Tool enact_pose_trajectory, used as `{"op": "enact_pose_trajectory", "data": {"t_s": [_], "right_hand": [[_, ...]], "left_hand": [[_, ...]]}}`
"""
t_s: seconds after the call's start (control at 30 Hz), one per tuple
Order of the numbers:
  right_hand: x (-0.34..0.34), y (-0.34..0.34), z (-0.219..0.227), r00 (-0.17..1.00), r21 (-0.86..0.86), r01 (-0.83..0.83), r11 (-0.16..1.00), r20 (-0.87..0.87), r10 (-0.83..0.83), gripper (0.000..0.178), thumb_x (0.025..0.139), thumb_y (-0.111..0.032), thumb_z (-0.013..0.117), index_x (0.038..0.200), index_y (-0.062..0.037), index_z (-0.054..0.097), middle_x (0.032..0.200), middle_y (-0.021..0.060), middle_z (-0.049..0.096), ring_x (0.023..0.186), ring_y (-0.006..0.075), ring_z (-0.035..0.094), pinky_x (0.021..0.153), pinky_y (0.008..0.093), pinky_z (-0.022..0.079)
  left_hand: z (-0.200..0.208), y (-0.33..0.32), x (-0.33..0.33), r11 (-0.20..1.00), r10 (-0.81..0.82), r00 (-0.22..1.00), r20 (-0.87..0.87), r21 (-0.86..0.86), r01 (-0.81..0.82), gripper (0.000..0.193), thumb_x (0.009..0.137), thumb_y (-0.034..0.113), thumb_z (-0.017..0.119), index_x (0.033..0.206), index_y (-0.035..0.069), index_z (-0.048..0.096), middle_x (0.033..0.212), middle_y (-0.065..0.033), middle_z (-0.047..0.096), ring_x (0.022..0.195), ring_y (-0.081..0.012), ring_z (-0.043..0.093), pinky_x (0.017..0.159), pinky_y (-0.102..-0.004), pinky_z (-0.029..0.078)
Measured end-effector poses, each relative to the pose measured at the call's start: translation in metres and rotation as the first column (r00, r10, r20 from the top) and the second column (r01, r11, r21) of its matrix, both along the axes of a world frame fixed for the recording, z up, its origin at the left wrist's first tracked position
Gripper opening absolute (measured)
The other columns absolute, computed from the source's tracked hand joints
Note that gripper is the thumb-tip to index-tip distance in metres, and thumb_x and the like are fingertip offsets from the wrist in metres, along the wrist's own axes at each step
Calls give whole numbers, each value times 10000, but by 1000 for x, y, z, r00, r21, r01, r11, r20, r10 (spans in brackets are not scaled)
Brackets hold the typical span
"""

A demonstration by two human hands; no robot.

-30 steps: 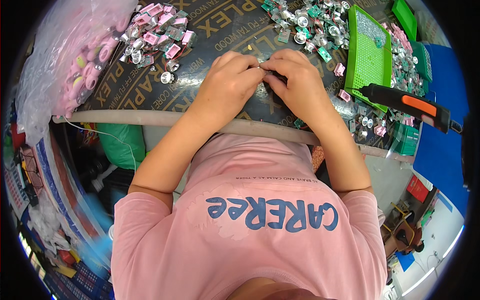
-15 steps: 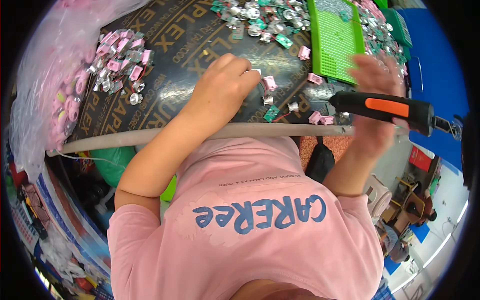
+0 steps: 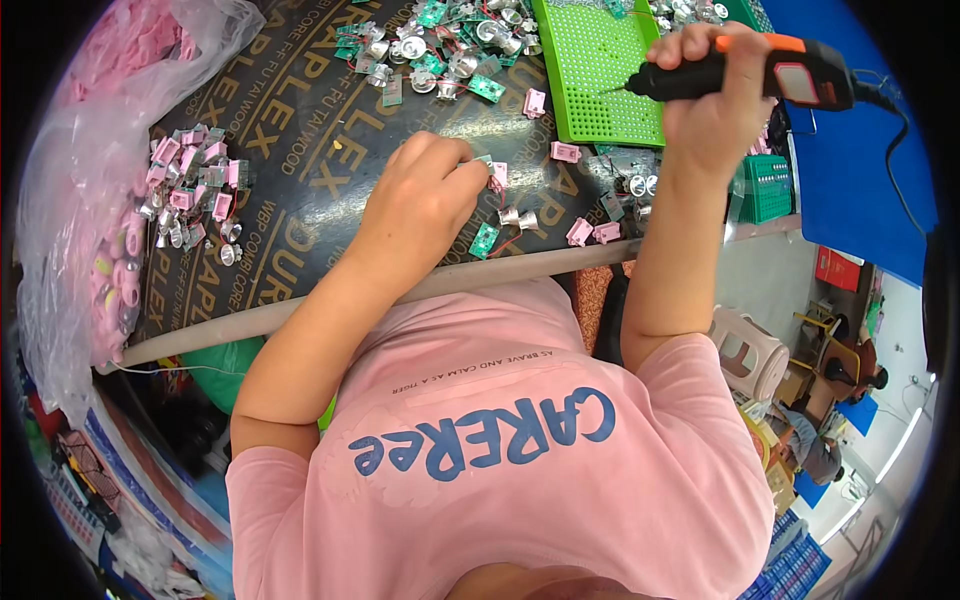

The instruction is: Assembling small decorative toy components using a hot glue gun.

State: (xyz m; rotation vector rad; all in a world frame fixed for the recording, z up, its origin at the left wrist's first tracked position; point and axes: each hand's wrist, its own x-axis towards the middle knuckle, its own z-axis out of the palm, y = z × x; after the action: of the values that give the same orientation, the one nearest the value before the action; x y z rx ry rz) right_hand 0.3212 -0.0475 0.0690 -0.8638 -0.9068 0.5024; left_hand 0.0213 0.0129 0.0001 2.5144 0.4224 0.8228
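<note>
My left hand [image 3: 425, 200] is closed in a pinch low over the dark table. Between its thumb and finger sits a small pink plastic housing [image 3: 499, 176]. Beside it lie two silver reflector cups [image 3: 518, 217] and a green circuit board [image 3: 484, 241] with red wires. My right hand [image 3: 715, 110] is wrapped around a black and orange electric screwdriver [image 3: 800, 72], its cord trailing to the right. Its thin bit points left, above a bright green perforated tray [image 3: 590, 60]. Whether the bit touches the tray or a screw is too small to tell.
Circuit boards with reflectors [image 3: 460, 65] are heaped at the far middle. At left are a pile of pink assemblies [image 3: 190, 185] and a clear plastic bag [image 3: 75, 190] around pink parts. Loose pink housings [image 3: 580, 232] lie near the table edge [image 3: 480, 268]. A dark green tray [image 3: 766, 185] stands at right.
My right hand has moved away from me and left, carrying the screwdriver from near the table edge to above the green tray. My left hand keeps its pinch; the view has shifted.
</note>
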Motion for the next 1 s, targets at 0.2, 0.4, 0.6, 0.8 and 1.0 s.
{"op": "enact_pose_trajectory", "data": {"t_s": [0.2, 0.4, 0.6, 0.8, 1.0], "right_hand": [[-43, 32, 0, 973, 140, -73, 987, -206, 101, 215, 899, -18, 770, 957, -49, 565, 721, 58, 604, 580, 190, 617, 581, 354, 527], [-33, 38, -21, 826, 425, -226, 876, -393, 404, 226, 887, -8, 763, 933, -52, 546, 706, 56, 592, 558, 183, 604, 561, 337, 514], [-32, 43, -30, 792, 455, -240, 858, -419, 444, 218, 895, -29, 756, 941, -53, 544, 709, 62, 588, 554, 187, 600, 565, 335, 516], [-19, 19, 2, 989, -38, 82, 996, 129, -76, 91, 928, 33, 699, 899, -7, 623, 740, 113, 610, 639, 260, 630, 676, 436, 553], [-56, -3, 29, 963, -84, -270, 959, -32, 268, 161, 1017, -178, 593, 891, -83, 563, 800, 60, 545, 696, 228, 556, 711, 449, 496]], "left_hand": [[-4, 0, -3, 1000, 23, 1000, 8, -7, -23, 294, 753, -46, 811, 1019, 37, 718, 1052, -99, 687, 993, -317, 649, 873, -422, 552], [-4, 2, -1, 1000, 2, 1000, 22, -18, -1, 297, 748, -44, 820, 1017, 39, 723, 1048, -97, 689, 989, -315, 649, 867, -419, 553], [-4, 2, -2, 1000, -5, 1000, 25, -12, 5, 287, 753, -34, 821, 1013, 36, 721, 1051, -99, 690, 982, -315, 649, 855, -415, 553], [-6, 1, -3, 1000, 14, 999, 38, -15, -14, 151, 830, 50, 737, 978, 58, 709, 1053, -80, 688, 1010, -297, 634, 883, -421, 540], [-9, 4, -3, 1000, -6, 998, 70, -7, 7, 267, 782, -13, 806, 1029, 42, 718, 1039, -87, 701, 953, -302, 656, 838, -416, 552]]}}
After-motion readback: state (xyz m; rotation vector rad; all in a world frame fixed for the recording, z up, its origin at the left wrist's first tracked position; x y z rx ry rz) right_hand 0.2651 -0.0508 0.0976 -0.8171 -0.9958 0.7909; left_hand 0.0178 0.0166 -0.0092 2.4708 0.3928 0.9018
